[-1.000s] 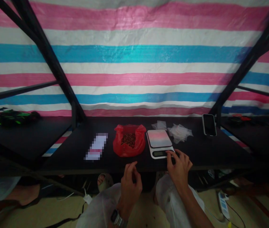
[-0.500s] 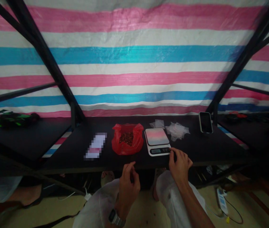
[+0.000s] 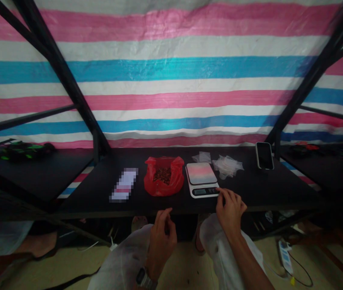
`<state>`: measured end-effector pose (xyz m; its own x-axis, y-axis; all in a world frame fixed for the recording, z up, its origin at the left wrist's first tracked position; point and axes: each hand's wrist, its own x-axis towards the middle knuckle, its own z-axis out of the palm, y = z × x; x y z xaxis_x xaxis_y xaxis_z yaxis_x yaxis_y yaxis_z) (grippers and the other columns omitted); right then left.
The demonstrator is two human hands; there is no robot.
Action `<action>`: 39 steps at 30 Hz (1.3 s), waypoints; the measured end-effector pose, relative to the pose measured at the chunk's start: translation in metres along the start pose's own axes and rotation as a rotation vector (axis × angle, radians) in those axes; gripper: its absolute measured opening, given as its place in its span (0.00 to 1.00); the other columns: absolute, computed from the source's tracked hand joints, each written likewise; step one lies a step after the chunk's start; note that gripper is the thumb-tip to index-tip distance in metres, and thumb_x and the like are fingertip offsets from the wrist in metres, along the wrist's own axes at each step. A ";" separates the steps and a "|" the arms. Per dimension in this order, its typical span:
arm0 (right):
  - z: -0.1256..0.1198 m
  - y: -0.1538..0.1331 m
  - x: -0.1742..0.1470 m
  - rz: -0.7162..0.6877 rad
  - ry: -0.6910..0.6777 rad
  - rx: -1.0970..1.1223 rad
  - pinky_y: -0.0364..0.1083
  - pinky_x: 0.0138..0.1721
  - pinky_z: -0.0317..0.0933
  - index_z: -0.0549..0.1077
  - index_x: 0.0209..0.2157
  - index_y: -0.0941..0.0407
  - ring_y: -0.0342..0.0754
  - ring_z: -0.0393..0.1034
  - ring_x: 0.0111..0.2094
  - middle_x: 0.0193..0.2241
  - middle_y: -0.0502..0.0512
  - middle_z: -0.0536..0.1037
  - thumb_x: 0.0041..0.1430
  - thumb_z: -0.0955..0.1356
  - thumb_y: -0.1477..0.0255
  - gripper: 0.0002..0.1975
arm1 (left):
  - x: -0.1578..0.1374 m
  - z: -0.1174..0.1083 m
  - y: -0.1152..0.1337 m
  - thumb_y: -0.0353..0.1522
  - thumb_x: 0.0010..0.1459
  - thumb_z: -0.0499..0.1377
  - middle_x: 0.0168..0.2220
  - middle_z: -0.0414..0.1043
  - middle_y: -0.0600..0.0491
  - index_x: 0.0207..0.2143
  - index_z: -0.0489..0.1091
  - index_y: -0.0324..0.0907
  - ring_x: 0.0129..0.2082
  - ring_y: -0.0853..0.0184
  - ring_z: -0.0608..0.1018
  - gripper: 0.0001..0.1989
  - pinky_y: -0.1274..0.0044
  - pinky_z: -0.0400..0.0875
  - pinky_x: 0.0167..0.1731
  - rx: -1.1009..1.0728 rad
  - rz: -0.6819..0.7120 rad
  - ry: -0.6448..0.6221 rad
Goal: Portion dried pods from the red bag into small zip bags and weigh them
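Note:
My right hand point(image 3: 230, 206) reaches over the table's front edge, its index fingertip at the button end of a white kitchen scale point(image 3: 203, 179). Its other fingers are loosely bent and hold nothing. The scale's plate is bare; the digits on its display are too small to read. Left of the scale, a red plastic bag point(image 3: 151, 181) stands open with small brown pieces point(image 3: 163, 175) inside. My left hand point(image 3: 163, 233), a watch on its wrist, hovers in front of the table edge, fingers loosely curved and thumb apart, nothing in it.
Clear plastic bags point(image 3: 227, 166) lie in a pile behind the scale, with small ones point(image 3: 204, 157) beside them. A phone point(image 3: 264, 156) lies at the right, a pixelated item point(image 3: 124, 185) at the left. Black frame bars flank the table point(image 3: 89, 197); a power strip point(image 3: 285, 255) is on the floor.
The view has shifted slightly, so the things on the table appear a little further right. My right index finger stays at the scale's buttons; my left hand has barely moved.

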<state>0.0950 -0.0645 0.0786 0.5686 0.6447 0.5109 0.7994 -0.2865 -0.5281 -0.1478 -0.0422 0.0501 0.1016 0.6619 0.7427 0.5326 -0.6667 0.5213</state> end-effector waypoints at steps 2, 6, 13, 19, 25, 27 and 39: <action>-0.003 -0.001 0.000 0.000 -0.020 -0.009 0.56 0.52 0.52 0.83 0.49 0.52 0.60 0.67 0.52 0.48 0.62 0.83 0.68 0.61 0.74 0.20 | 0.000 0.000 0.002 0.23 0.66 0.53 0.36 0.73 0.53 0.52 0.70 0.41 0.29 0.69 0.78 0.16 0.78 0.75 0.31 -0.010 -0.007 -0.006; -0.008 -0.002 -0.002 0.013 -0.073 -0.039 0.57 0.53 0.52 0.82 0.53 0.51 0.59 0.67 0.53 0.52 0.60 0.82 0.64 0.61 0.80 0.25 | -0.002 0.002 0.007 0.23 0.65 0.53 0.35 0.73 0.54 0.52 0.70 0.42 0.29 0.69 0.77 0.16 0.80 0.74 0.29 -0.038 -0.018 -0.011; -0.011 -0.002 -0.005 0.020 -0.094 -0.044 0.58 0.54 0.52 0.81 0.55 0.50 0.60 0.65 0.54 0.55 0.58 0.82 0.63 0.60 0.81 0.26 | -0.005 0.008 0.010 0.22 0.64 0.52 0.34 0.72 0.55 0.52 0.70 0.43 0.27 0.71 0.77 0.17 0.81 0.74 0.28 -0.063 0.008 -0.007; -0.009 -0.001 -0.007 0.006 -0.077 -0.057 0.58 0.55 0.52 0.81 0.56 0.50 0.60 0.63 0.54 0.55 0.58 0.82 0.67 0.61 0.77 0.24 | -0.004 0.009 0.011 0.22 0.65 0.52 0.34 0.72 0.55 0.52 0.70 0.42 0.27 0.71 0.77 0.16 0.81 0.75 0.28 -0.045 0.024 -0.020; -0.011 -0.002 -0.007 -0.021 -0.073 -0.118 0.60 0.56 0.52 0.81 0.57 0.51 0.62 0.62 0.56 0.56 0.59 0.81 0.69 0.61 0.75 0.23 | -0.004 0.009 0.010 0.23 0.66 0.52 0.34 0.72 0.54 0.51 0.70 0.42 0.26 0.71 0.77 0.15 0.80 0.75 0.27 -0.033 -0.005 -0.033; -0.012 0.000 -0.006 -0.033 -0.084 -0.140 0.60 0.57 0.52 0.81 0.56 0.50 0.62 0.62 0.57 0.56 0.60 0.80 0.69 0.60 0.75 0.23 | -0.005 0.009 0.008 0.23 0.65 0.52 0.34 0.73 0.54 0.51 0.70 0.42 0.26 0.71 0.77 0.15 0.80 0.75 0.27 -0.033 -0.006 -0.040; 0.006 0.001 -0.022 -0.022 0.034 -0.091 0.62 0.57 0.54 0.80 0.56 0.52 0.64 0.62 0.57 0.56 0.66 0.73 0.71 0.59 0.66 0.22 | -0.004 0.001 0.006 0.23 0.64 0.52 0.33 0.73 0.54 0.52 0.69 0.42 0.27 0.69 0.78 0.16 0.80 0.76 0.28 -0.014 0.058 0.023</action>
<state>0.0824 -0.0751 0.0630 0.5560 0.6272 0.5454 0.8251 -0.3371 -0.4534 -0.1442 -0.0486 0.0497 0.1127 0.6140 0.7812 0.5142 -0.7088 0.4829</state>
